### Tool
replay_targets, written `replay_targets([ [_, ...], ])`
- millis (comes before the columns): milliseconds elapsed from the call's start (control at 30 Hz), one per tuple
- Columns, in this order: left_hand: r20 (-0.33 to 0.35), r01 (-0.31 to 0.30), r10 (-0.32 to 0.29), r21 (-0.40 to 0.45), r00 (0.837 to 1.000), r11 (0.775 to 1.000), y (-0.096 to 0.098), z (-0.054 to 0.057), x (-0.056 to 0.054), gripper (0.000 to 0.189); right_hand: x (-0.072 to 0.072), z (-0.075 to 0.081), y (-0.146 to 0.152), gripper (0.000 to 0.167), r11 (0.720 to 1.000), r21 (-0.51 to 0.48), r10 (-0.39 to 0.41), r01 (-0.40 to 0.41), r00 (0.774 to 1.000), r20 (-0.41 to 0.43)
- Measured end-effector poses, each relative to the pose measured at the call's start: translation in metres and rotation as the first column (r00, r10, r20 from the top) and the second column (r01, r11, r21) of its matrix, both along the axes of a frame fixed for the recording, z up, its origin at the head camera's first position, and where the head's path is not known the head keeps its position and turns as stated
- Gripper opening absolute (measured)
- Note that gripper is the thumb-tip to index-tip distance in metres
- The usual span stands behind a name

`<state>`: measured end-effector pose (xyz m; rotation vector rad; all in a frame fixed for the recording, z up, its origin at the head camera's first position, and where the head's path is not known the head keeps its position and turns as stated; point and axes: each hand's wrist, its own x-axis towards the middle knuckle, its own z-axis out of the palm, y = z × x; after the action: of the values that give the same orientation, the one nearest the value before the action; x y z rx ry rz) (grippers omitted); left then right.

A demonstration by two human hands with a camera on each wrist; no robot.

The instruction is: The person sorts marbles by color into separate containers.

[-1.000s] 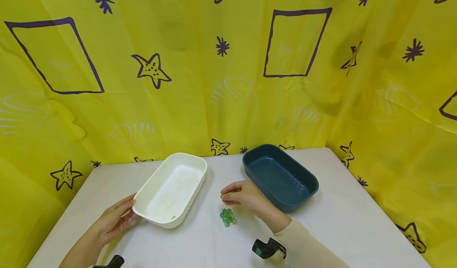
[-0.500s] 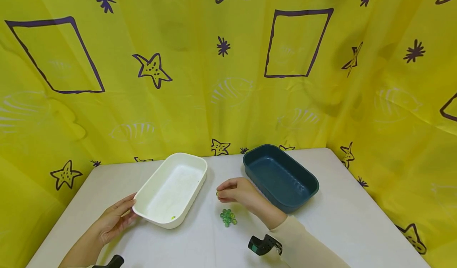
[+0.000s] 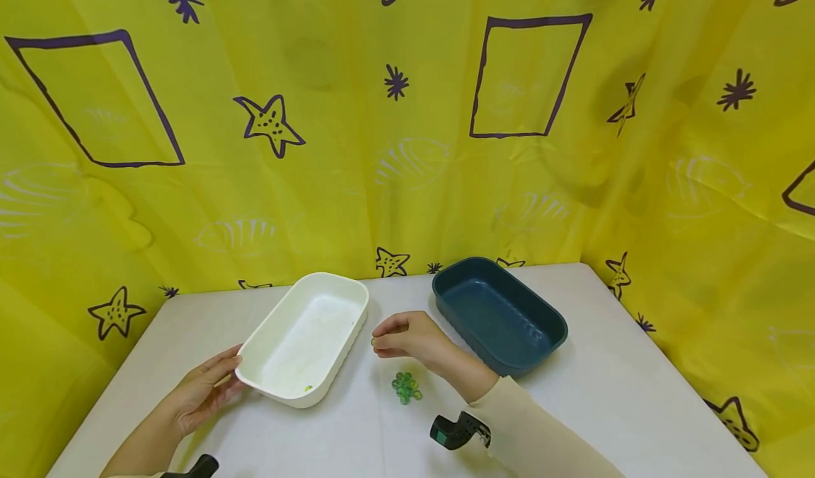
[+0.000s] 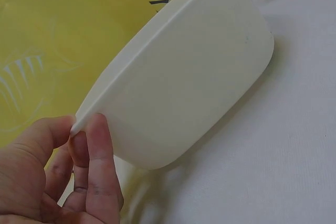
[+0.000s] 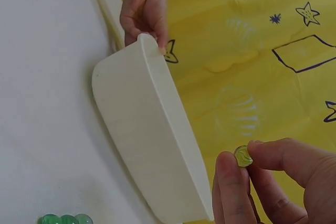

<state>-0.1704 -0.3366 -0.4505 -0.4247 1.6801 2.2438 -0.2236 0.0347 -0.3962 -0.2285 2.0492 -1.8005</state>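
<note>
Leftward from the earlier frame, we saw the right hand point(image 3: 410, 334), thumb and fingers pinching a yellow-green marble point(image 5: 242, 157), draw nearer the white tray point(image 3: 307, 329) from the right; the left hand point(image 3: 202, 394) pinched its near-left edge.

No text, label, brand, number or sign can be read in the head view or either wrist view.
</note>
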Motion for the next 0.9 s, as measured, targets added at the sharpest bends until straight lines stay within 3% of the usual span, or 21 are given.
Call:
replay_targets([
  [900, -0.009, -0.008, 0.008, 0.014, 1.0, 1.0, 0.001, 0.001, 0.0, 0.029, -0.001, 0.001, -0.038, 0.018, 0.993, -0.113, 0.042, -0.039, 0.999, 0.024],
])
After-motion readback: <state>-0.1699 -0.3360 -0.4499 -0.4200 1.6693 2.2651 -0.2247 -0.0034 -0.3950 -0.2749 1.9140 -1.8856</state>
